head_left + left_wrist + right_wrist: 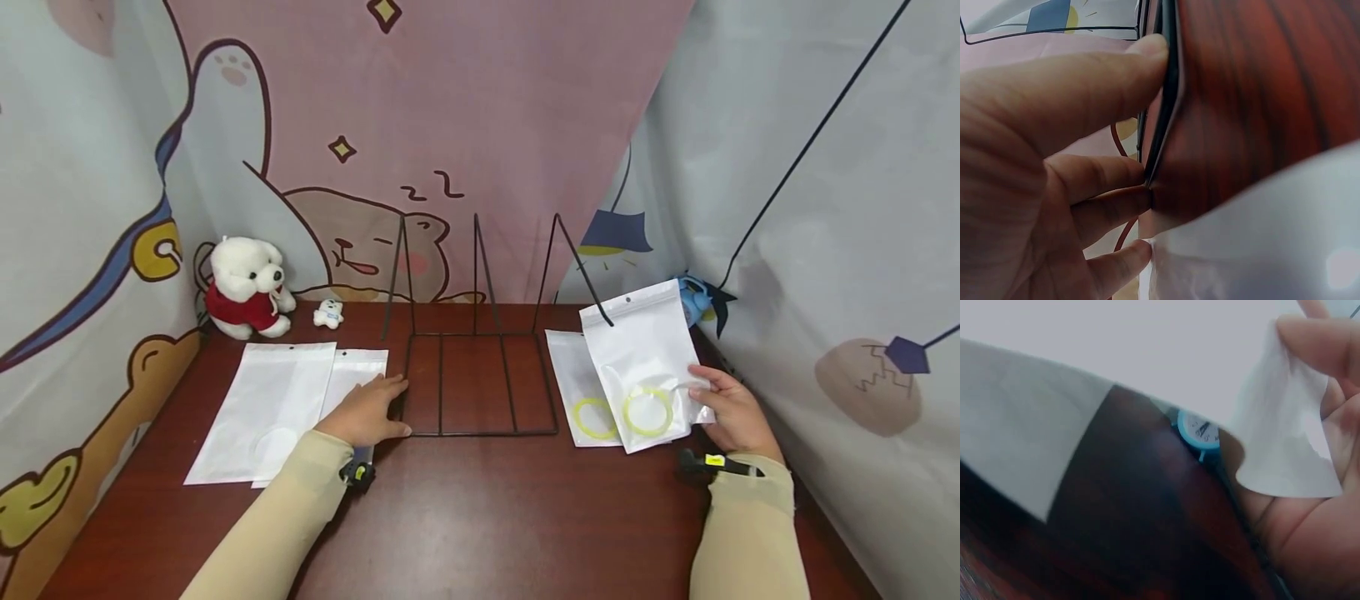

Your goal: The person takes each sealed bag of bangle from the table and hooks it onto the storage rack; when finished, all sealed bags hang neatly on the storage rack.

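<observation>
A black wire rack with three pointed uprights stands on the table. My left hand touches its left side; in the left wrist view the thumb and fingertips rest against the black wire. At the right, my right hand pinches the edge of a white pouch, raised at a tilt and showing a yellow ring. Behind it lies another white pouch with a yellow ring. In the right wrist view the held pouch curls between thumb and fingers.
Two white pouches overlap left of the rack, partly under the left forearm. A white plush bear in red and a small white figure stand at the back left. A blue alarm clock sits at the back right. Printed curtains enclose the table.
</observation>
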`<state>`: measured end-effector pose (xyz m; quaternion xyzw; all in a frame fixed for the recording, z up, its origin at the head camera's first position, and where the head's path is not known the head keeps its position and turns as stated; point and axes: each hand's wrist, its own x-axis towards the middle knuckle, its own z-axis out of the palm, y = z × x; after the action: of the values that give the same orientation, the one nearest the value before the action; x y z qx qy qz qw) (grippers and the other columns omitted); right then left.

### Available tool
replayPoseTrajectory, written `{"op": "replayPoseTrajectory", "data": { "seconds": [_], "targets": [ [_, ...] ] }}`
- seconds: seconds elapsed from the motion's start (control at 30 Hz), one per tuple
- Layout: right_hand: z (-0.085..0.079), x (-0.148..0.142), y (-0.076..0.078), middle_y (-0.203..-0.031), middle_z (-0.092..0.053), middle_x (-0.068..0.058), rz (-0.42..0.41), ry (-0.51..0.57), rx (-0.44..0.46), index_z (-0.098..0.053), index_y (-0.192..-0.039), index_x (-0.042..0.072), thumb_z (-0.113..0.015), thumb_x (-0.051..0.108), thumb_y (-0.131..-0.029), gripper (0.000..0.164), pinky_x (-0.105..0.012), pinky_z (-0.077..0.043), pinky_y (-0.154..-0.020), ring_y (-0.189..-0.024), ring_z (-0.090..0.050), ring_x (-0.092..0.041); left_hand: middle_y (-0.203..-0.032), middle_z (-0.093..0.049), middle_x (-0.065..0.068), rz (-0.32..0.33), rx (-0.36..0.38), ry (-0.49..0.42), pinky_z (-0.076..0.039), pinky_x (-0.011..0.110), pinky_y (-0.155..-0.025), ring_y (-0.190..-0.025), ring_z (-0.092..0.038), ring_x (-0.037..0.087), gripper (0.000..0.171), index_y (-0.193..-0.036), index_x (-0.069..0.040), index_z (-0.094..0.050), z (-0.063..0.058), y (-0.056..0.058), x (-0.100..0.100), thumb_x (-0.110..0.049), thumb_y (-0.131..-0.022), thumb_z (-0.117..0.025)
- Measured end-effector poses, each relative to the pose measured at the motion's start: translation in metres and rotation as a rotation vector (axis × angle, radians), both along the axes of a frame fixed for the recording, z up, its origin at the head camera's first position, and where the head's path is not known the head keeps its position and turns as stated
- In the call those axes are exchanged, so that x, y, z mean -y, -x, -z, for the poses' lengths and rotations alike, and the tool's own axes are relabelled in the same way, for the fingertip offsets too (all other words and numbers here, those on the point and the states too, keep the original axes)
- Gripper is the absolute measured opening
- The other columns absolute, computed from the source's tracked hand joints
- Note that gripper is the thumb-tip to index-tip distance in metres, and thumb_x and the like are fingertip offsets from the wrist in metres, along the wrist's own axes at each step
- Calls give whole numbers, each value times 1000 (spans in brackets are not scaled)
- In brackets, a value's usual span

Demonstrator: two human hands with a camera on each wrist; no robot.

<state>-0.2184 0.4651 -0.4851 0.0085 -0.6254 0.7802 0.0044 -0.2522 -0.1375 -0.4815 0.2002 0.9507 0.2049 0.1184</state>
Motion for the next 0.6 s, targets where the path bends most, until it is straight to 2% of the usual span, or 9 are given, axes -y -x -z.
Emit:
{"op": "replayPoseTrajectory", "data": {
  "seconds": [0.2,0.33,0.5,0.6],
  "targets": [
    [-4,10,2,-110,-76,-2,-119,179,-135,-77,-124,12,-42,-19,-104,51,-26,-64,-78,-92,-76,-15,-167,-38,22,4,-5,11,-20,72,-124,-157,-26,47,84,-157,4,-45,1,0,0,-33,-91,-82],
    [-4,14,6,-108,-77,-8,-243,275,-222,-74,-128,8,-33,-22,-104,55,-26,-63,-76,-93,-77,-18,-166,-39,22,1,-14,9,-20,72,-123,-157,-27,47,84,-157,4,-45,-1,0,0,-33,-91,-83],
    [-5,16,9,-116,-77,-14,-410,372,-274,-70,-132,4,-25,-23,-104,61,-29,-63,-81,-100,-77,-23,-167,-39,22,1,-12,11,-20,72,-123,-157,-27,47,84,-157,4,-45,-2,0,-1,-33,-91,-82],
    [-8,19,9,-124,-76,-15,-483,401,-289,-69,-135,4,-22,-23,-104,62,-31,-63,-87,-106,-76,-24,-167,-38,22,0,-11,15,-20,72,-123,-157,-27,47,84,-157,3,-45,-1,0,-1,-33,-91,-82]
  ]
}}
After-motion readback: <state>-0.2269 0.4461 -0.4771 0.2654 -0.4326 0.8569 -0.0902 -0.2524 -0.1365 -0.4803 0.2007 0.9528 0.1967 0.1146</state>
